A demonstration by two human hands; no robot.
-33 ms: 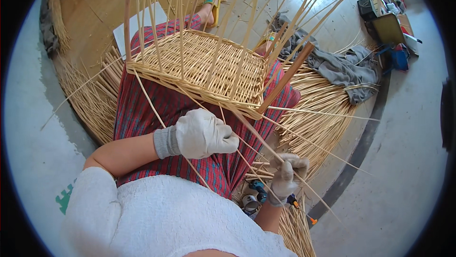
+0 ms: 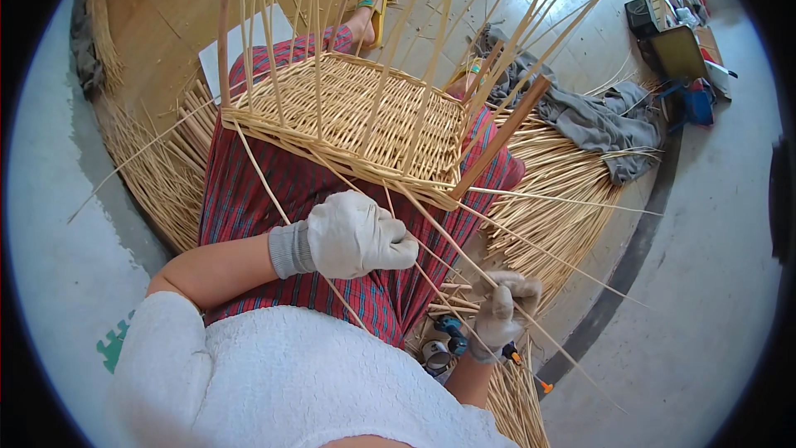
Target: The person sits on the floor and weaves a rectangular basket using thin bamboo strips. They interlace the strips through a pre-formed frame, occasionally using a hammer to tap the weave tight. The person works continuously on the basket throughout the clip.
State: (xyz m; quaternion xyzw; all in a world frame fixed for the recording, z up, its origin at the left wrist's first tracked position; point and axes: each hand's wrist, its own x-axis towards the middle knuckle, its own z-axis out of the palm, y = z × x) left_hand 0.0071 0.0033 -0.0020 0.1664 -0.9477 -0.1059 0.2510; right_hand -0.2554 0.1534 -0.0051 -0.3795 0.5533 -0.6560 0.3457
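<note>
On my lap rests a partly woven wicker basket (image 2: 356, 112), its flat weave facing up, with wooden corner posts (image 2: 502, 137) and long thin upright stakes around it. Below its near edge, my gloved left hand (image 2: 361, 235) is closed in a fist, a thin wicker strand (image 2: 427, 280) running out past its fingers. My gloved right hand (image 2: 503, 314), lower and to the right, pinches a longer wicker rod (image 2: 452, 242) that slants from the basket's near edge. Other loose strands stick out from that edge. The palm side of my left hand is hidden.
A large bundle of wicker rods (image 2: 555, 199) lies at right, partly under a grey cloth (image 2: 597, 121). More rods (image 2: 145, 174) lie at left. Beside my right wrist are a teal power tool (image 2: 452, 334) and a metal can (image 2: 435, 354). Boxes and tools (image 2: 680, 42) stand at far right.
The wicker rod in my right hand has shifted slightly, its free tip reaching further to the lower right. Both hands and the basket have barely moved.
</note>
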